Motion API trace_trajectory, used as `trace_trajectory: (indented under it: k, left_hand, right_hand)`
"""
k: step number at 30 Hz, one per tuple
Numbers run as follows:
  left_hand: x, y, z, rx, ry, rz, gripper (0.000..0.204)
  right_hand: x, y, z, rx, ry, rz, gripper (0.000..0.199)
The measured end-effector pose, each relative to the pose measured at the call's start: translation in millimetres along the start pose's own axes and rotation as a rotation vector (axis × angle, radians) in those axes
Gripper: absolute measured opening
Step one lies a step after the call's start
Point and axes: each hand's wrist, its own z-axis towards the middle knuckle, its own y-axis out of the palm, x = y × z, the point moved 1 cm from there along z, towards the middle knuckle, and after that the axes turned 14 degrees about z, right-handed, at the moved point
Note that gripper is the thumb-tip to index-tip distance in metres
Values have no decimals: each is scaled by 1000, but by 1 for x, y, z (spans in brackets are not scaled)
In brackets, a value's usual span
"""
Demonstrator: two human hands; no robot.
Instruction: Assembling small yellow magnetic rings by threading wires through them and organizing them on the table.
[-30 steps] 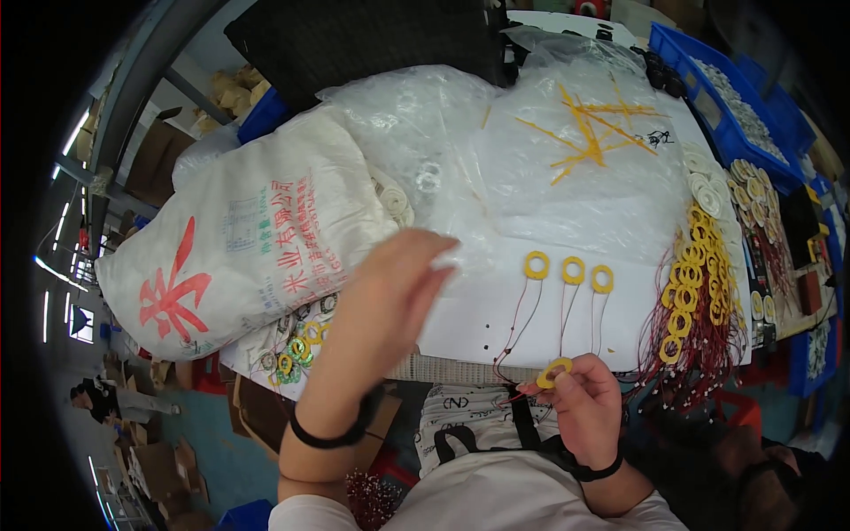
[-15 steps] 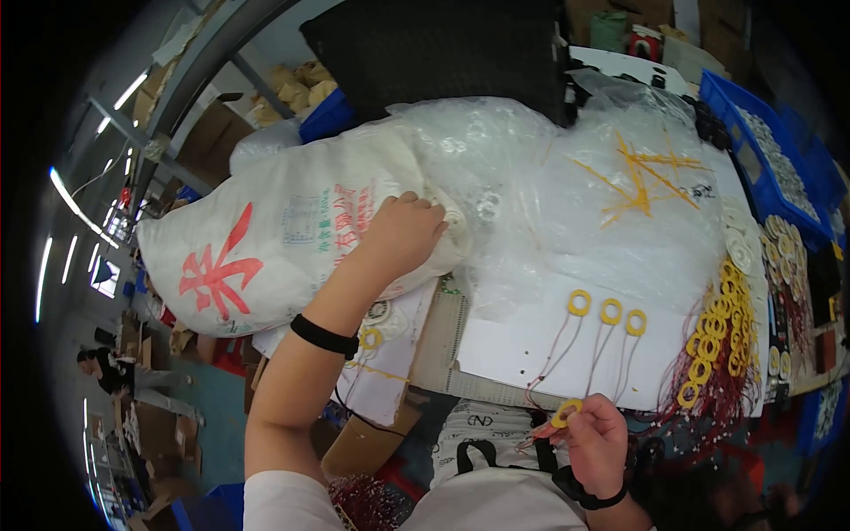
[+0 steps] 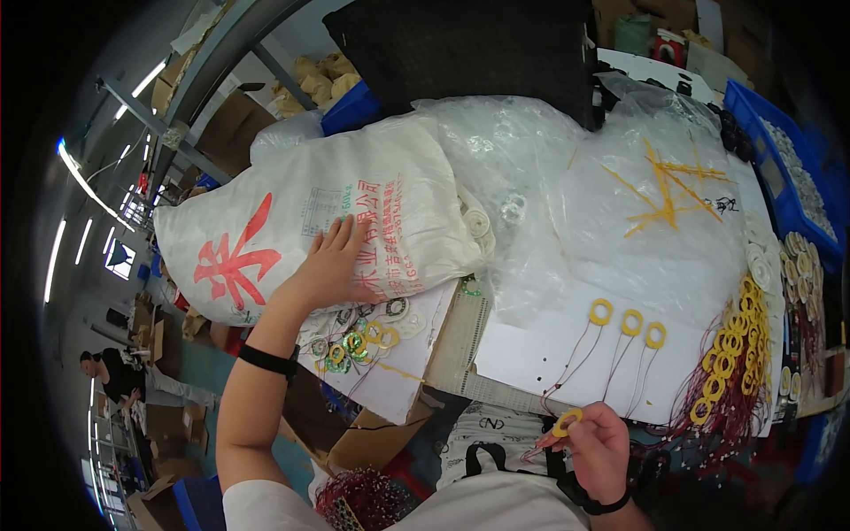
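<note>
My left hand (image 3: pixel 329 273) lies flat with stretched fingers on a white woven sack (image 3: pixel 416 150) with red and green print. White round plastic parts (image 3: pixel 476 221) show at the sack's right-hand mouth. Near my body, my right hand (image 3: pixel 600 451) pinches a yellow ring (image 3: pixel 567 422) between thumb and fingers; thin dark red wires trail from it. Beyond that hand, three similar yellow rings with wires, one of them the leftmost ring (image 3: pixel 600 311), lie in a row on a white sheet (image 3: pixel 522 358).
Below the sack, green-and-yellow rings (image 3: pixel 356 343) and white discs lie in a loose group. Clear plastic bags (image 3: pixel 540 186) with yellow strips (image 3: pixel 664 190) cover the table's middle. At right are a heap of wired yellow rings (image 3: pixel 730 345) and a blue bin (image 3: pixel 753 111).
My left hand has moved from the sack's mouth left and down onto its printed side. The rings below the sack show more fully. My right hand still holds the yellow ring.
</note>
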Motion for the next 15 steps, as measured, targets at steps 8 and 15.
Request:
trace_trajectory:
  k: [8, 15]
  left_hand:
    - [20, 11, -8, 80, -39, 77, 106]
    - [-2, 23, -4, 430, -162, -183, 53]
  right_hand:
    - [3, 3, -2, -39, 32, -4, 7]
    - [9, 0, -5, -28, 41, -16, 10]
